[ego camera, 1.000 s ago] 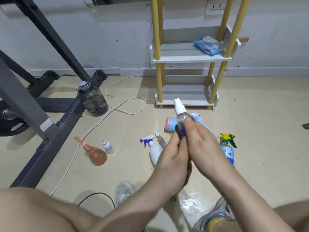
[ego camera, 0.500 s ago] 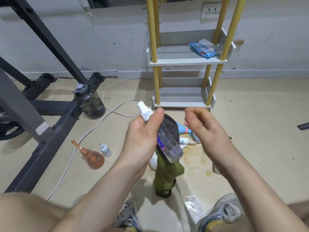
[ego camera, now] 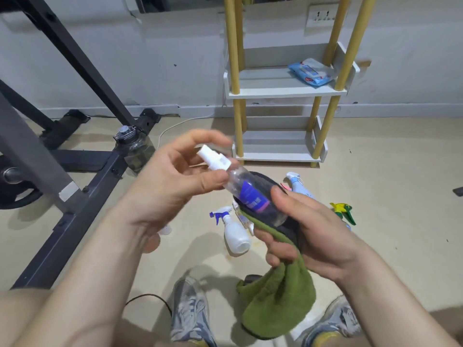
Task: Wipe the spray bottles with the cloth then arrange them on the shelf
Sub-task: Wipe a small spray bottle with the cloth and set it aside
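The small clear spray bottle (ego camera: 246,194), with a white pump top and a purple label, is being held in the air in front of the person, above the floor and nearer than the shelf (ego camera: 285,92). It is lying tilted, with the pump up to the left and the base down to the right.

The left hand (ego camera: 172,181) is pinching the bottle at its shoulder, just below the pump, thumb on the near side and fingers curling behind the cap. The right hand (ego camera: 318,231) is gripping the cloth (ego camera: 278,304), green on one face and dark on the other. The hand is cupping the cloth under the bottle's lower half while the thumb is pressing on top of the bottle. The rest of the cloth is hanging below the right hand.

On the floor beyond the hands, a white bottle with a blue trigger (ego camera: 234,234) is lying on its side. A pale blue bottle (ego camera: 299,187) and a bottle with a green and yellow trigger (ego camera: 344,212) are showing past the right hand.

The shelf is standing against the wall with a blue wipes packet (ego camera: 312,73) on its middle tier. A dark water jug (ego camera: 135,151) is sitting beside a grey exercise frame (ego camera: 82,204) on the left.
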Demonstrator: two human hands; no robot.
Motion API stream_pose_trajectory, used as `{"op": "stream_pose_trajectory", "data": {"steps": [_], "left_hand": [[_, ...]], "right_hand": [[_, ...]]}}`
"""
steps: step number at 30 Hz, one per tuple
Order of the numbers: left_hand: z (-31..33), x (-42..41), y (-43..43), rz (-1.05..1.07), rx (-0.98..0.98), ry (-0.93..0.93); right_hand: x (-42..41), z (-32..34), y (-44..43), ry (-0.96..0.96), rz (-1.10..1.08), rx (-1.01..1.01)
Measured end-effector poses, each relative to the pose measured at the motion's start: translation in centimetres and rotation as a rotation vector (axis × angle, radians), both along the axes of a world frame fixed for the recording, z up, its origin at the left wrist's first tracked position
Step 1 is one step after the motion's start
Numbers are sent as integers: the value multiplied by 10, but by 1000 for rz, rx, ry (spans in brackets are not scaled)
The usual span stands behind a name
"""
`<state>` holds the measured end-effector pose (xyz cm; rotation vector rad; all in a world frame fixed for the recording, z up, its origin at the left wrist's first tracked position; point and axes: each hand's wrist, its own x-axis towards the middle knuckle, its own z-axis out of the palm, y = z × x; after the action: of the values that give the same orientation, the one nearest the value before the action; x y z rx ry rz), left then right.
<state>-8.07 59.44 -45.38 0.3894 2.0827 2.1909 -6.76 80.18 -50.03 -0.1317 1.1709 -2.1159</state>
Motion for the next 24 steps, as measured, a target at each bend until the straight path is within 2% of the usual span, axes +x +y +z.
{"op": "stream_pose_trajectory", "data": {"steps": [3, 4, 7, 8, 9, 10, 13, 15, 16, 17, 19, 21, 22, 24], "left_hand": [[-1, 1, 8, 307, -200, 21], [-3, 1, 17, 400, -228, -9], [-17, 0, 30, 634, -365, -87], [-19, 0, 27, 647, -463, -100], [-19, -1, 22, 599, -538, -109], [-16, -1, 16, 502, -541, -103], [0, 1, 1, 188, -304, -64], [2, 3, -2, 163, -319, -52], [0, 3, 1, 208, -350, -61], [-3, 2, 4, 249, -373, -88], [-7, 0, 12, 330, -400, -186], [-15, -2, 16, 399, -471, -250], [-19, -2, 16, 413, -517, -254], [-23, -2, 17, 409, -561, -225]], "right_hand": [[2, 2, -5, 192, -170, 241], [4, 1, -9, 353, -221, 358], [12, -19, -20, 1047, -308, 807], [13, -25, -22, 1140, -312, 867], [13, -27, -23, 1137, -304, 845], [11, -24, -21, 1056, -270, 751], [4, -7, -9, 599, -144, 366], [2, -1, -5, 423, -123, 298], [1, 0, -4, 431, -151, 337], [1, 0, -5, 499, -199, 418], [4, -4, -7, 801, -294, 611], [12, -11, -15, 1179, -253, 924], [17, -17, -20, 1297, -220, 1092], [20, -26, -27, 1325, -213, 1204]]}}
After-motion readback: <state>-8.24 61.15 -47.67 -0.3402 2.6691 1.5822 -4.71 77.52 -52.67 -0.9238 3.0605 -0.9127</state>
